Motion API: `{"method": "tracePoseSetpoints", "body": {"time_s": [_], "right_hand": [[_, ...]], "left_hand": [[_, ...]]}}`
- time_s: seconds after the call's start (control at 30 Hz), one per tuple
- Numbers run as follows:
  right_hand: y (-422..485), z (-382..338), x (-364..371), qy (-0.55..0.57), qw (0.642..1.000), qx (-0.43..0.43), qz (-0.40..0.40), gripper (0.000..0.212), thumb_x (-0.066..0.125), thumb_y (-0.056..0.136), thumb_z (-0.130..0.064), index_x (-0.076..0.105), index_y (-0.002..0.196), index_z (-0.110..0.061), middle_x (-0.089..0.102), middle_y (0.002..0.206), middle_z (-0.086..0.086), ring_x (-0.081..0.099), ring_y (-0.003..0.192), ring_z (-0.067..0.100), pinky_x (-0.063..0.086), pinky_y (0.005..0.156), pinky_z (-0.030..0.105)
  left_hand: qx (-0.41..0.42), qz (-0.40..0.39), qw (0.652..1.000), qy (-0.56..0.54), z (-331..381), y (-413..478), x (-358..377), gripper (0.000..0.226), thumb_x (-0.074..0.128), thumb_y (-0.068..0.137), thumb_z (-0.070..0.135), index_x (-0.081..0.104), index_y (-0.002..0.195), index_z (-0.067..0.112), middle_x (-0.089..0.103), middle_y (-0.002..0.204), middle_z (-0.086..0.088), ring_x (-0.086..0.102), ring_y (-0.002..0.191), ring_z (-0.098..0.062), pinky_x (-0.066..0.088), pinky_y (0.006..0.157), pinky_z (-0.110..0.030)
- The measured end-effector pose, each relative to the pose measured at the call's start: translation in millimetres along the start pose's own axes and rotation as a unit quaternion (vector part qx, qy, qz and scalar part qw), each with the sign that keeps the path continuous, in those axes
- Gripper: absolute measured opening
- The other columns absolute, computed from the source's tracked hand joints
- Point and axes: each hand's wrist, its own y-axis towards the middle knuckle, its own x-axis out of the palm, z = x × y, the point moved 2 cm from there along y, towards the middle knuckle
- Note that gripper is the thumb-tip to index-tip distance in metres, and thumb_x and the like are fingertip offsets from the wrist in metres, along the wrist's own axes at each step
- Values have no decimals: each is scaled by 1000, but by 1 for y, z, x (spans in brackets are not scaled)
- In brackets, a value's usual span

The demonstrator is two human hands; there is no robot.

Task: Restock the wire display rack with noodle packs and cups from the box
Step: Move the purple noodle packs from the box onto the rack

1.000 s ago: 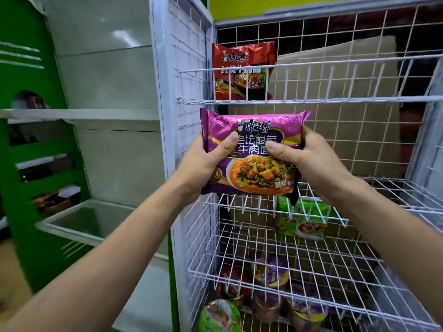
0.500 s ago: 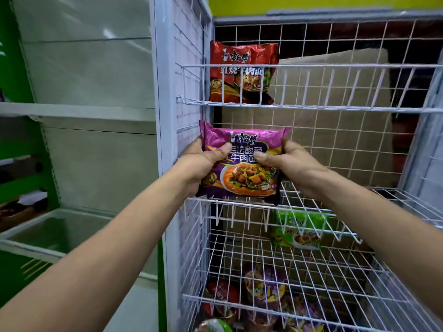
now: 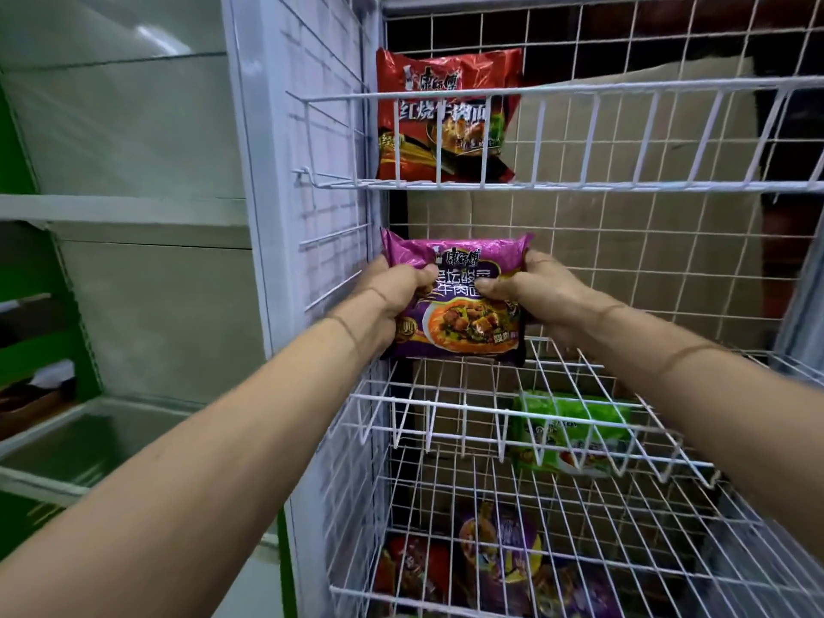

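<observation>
2 bare forearms reach in from the lower corners, no sleeves, watch or rings visible; the left hand (image 3: 392,296) and right hand (image 3: 535,292) are ungloved, thumbs forward.

Purple noodle pack (image 3: 457,301), upright, back-left corner of middle wire shelf (image 3: 579,394)

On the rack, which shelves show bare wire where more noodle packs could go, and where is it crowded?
Top shelf: bare right of the red pack. Middle shelf: bare right of the purple pack, held by left hand and right hand. Below, left of the green pack is bare. The bottom, with cups, is crowded.
</observation>
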Motion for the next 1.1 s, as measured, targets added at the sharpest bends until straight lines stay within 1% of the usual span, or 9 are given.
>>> {"method": "tracePoseSetpoints", "body": {"time_s": [0.1, 0.23, 0.47, 0.6, 0.73, 0.77, 0.9, 0.97, 1.1], "right_hand": [[9, 2, -1, -9, 1000, -4, 20, 39, 75, 87, -9, 61, 123, -16, 73, 109, 7, 71, 96, 25, 59, 71, 35], [24, 0, 2, -39, 998, -12, 47, 43, 77, 86, -13, 60, 126, -15, 71, 113, 7, 69, 102, 26, 56, 93, 45], [50, 3, 6, -133, 987, -33, 81, 54, 80, 84, -23, 54, 131, -16, 69, 118, 4, 65, 111, 25, 50, 104, 48], [57, 14, 6, -204, 976, -6, 78, 69, 82, 82, -26, 43, 137, -13, 64, 122, 8, 63, 113, 28, 51, 102, 48], [62, 24, 5, -249, 967, 13, 58, 74, 85, 76, -31, 46, 137, -16, 67, 119, 6, 66, 108, 28, 56, 96, 47], [62, 24, 4, -250, 966, 15, 60, 77, 85, 76, -32, 43, 138, -17, 67, 120, 7, 66, 108, 28, 56, 95, 48], [58, 22, 7, -262, 963, 11, 68, 78, 83, 80, -31, 35, 139, -16, 64, 121, 8, 64, 112, 30, 54, 98, 49], [56, 22, 8, -266, 961, 21, 67, 79, 82, 81, -32, 32, 140, -16, 63, 123, 9, 63, 113, 31, 54, 99, 50], [48, 17, 7, -296, 951, 23, 84, 101, 82, 80, -37, 14, 152, -15, 45, 144, 18, 54, 126, 38, 47, 108, 50]], "left_hand": [[-39, -17, 999, -9, 3, 5, 7, 32, 68, 89, 5, 60, 119, 9, 77, 91, -15, 73, 63, -29, 63, 58, -43], [-55, -17, 997, -43, 6, 13, 13, 39, 62, 84, 11, 61, 123, 5, 77, 99, -18, 73, 67, -31, 61, 59, -39], [-42, 22, 998, -52, -1, 45, 18, 72, 69, 56, 22, 59, 125, 7, 77, 98, -16, 76, 79, -35, 62, 70, -49], [-72, 5, 997, -21, -7, 43, 19, 53, 62, 52, 16, 63, 104, 8, 75, 93, -13, 71, 68, -32, 60, 63, -41], [-63, 24, 998, -10, -14, 55, 19, 80, 53, 26, 8, 61, 105, 16, 72, 106, -14, 71, 92, -37, 59, 83, -50], [-53, 29, 998, 1, -13, 56, 19, 83, 53, 28, 6, 60, 109, 20, 70, 113, -15, 68, 101, -38, 58, 88, -52], [-38, 48, 997, 49, -4, 41, 19, 78, 60, 75, -10, 34, 141, 24, 59, 126, -15, 64, 111, -38, 58, 89, -53], [-57, 49, 994, 85, -6, 38, 16, 95, 67, 79, -5, 14, 153, 23, 54, 134, -16, 62, 116, -40, 55, 95, -55], [-90, 30, 991, 98, -10, 35, 13, 105, 70, 80, -2, 1, 156, 22, 53, 138, -21, 65, 111, -40, 54, 95, -57]]}}
